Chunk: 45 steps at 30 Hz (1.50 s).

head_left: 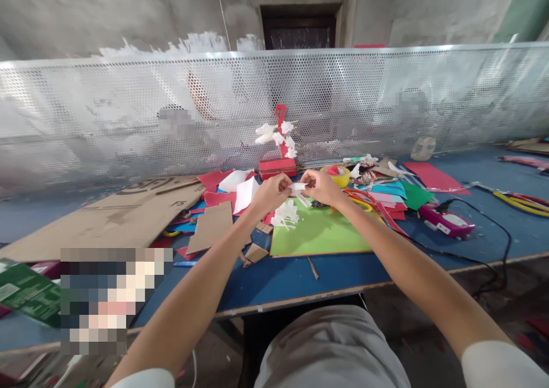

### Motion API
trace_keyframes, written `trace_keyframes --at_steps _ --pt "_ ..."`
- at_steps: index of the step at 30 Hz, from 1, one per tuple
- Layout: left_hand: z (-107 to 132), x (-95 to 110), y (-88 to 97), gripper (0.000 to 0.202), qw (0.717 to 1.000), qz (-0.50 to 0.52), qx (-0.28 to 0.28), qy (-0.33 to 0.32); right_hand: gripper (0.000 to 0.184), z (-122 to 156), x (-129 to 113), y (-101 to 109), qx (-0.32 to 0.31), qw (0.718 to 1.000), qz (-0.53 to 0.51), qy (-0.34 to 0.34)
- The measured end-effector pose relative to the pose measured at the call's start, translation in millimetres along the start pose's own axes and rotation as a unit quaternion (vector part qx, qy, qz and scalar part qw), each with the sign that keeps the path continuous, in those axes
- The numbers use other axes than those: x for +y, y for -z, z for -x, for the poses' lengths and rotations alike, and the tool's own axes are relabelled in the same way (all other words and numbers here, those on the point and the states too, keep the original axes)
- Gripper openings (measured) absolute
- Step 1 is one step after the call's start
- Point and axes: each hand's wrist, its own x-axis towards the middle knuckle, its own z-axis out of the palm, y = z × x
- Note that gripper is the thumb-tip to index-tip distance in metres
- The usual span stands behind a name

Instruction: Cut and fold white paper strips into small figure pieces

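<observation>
A small white strip of paper (297, 187) is stretched between my two hands, above the far edge of a light green sheet (321, 235). My left hand (277, 192) pinches its left end, and my right hand (319, 187) pinches the other end. Just below lie cut white paper pieces (285, 215) with thin fringes, on the green sheet's left corner. Behind my hands stands a red box (278, 167) carrying a red hooked upright (281, 114) with white paper flowers (287, 142) on it.
Cardboard (103, 219) covers the left of the blue table (257, 296). Yellow tape (338, 175), coloured paper and orange-handled scissors (362, 199) crowd the right. A magenta device (446, 221) trails a black cable. Perforated metal mesh (231, 102) closes off the back.
</observation>
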Motion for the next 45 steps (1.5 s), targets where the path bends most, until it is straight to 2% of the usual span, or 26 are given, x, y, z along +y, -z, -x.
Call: trace_keyframes --at_steps 8,17,20,22,27,34,37,40,45 --pt "0.7 -5.7 3.6 0.011 0.997 -0.052 0.037 0.033 0.010 -1.5 7.4 2.5 0.037 0.999 0.022 -0.012" --pt "-1.6 -24.9 12.6 0.009 0.989 -0.095 0.076 0.085 0.013 -2.7 15.0 11.3 0.079 0.995 0.043 -0.043" --pt "-6.3 -34.3 15.5 0.008 0.990 -0.045 0.096 0.092 0.013 -4.0 21.7 15.0 0.097 0.993 0.040 -0.047" --pt "-9.2 -38.7 16.5 0.006 0.989 0.026 0.110 0.094 0.013 -5.9 27.9 17.4 0.113 0.992 0.032 -0.043" --pt "-11.9 -39.2 17.2 0.011 0.967 0.194 0.129 0.100 0.013 -11.7 38.0 24.0 0.166 0.985 0.006 -0.037" --pt "-13.5 -38.6 20.5 0.009 0.951 0.234 0.182 0.093 0.017 -12.5 33.3 33.5 0.225 0.971 -0.043 -0.073" --pt "-13.1 -39.1 20.8 0.011 0.951 0.240 0.171 0.091 0.019 -11.7 30.2 35.6 0.222 0.970 -0.046 -0.083" --pt "-11.7 -37.7 19.3 0.015 0.957 0.243 0.126 0.097 0.022 -11.1 24.0 36.5 0.213 0.973 -0.044 -0.084" --pt "-11.5 -37.9 16.6 0.018 0.970 0.217 0.072 0.077 0.024 -8.7 9.0 39.7 0.149 0.982 -0.069 -0.091"
